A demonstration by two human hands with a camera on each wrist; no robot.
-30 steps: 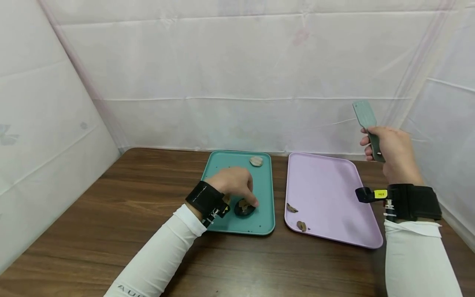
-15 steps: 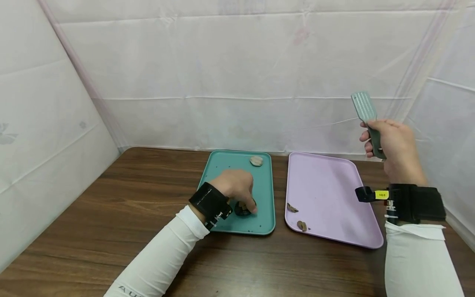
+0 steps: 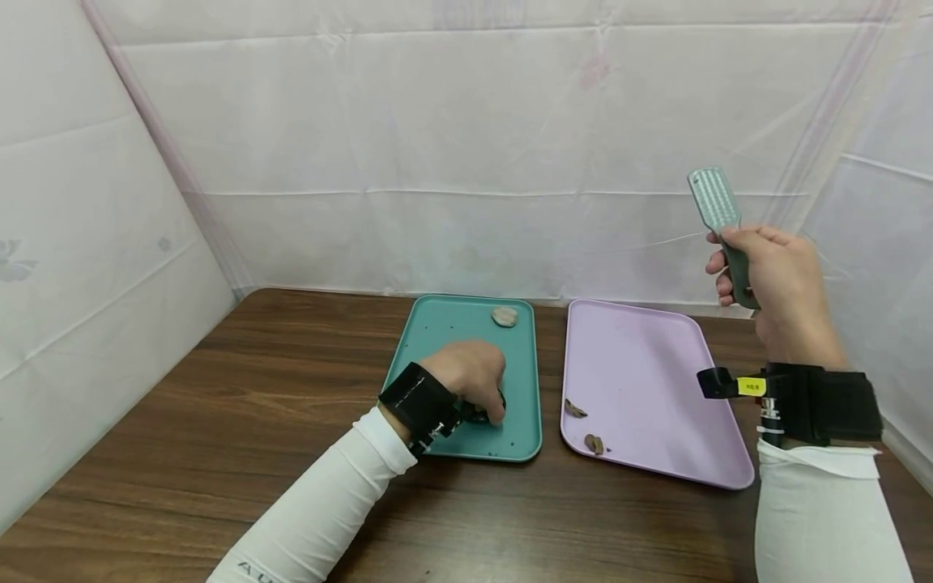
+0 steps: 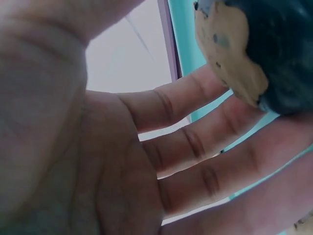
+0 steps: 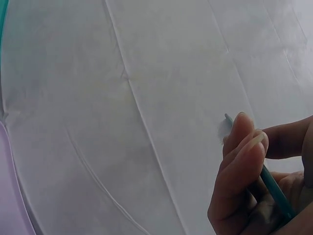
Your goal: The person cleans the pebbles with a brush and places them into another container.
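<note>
Your left hand (image 3: 470, 376) is lying over a dark stone (image 3: 481, 414) at the near end of the teal tray (image 3: 437, 328), and only the stone's rim is showing past your fingertips in the head view. From the left wrist view your fingers (image 4: 205, 147) are lying fairly straight and spread a little, with the stone (image 4: 264, 49), dark with a tan patch, resting against their tips. Your left grip is looking loose and apart, touching the stone rather than wrapped round it.

Your right hand (image 3: 773, 279) is hovering well above the desk (image 3: 219, 405), past the far right corner of the pink tray (image 3: 641, 364). Its grip is clamped on the handle of a grey-green file (image 3: 717, 212), and the ridged blade is sticking up and tilting a little to the left. In the right wrist view your curled fingers (image 5: 242, 161) are pinching the thin handle (image 5: 276, 193), seen edge-on against the white sheet.

A pale stone (image 3: 504, 316) is sitting at the far end of the teal tray, well apart from your left hand. Dark specks are lying scattered on that tray near the dark stone. Two small brown chips (image 3: 583, 425) are lying at the near left corner of the pink tray. The two trays are lying side by side on the desk, just apart.
</note>
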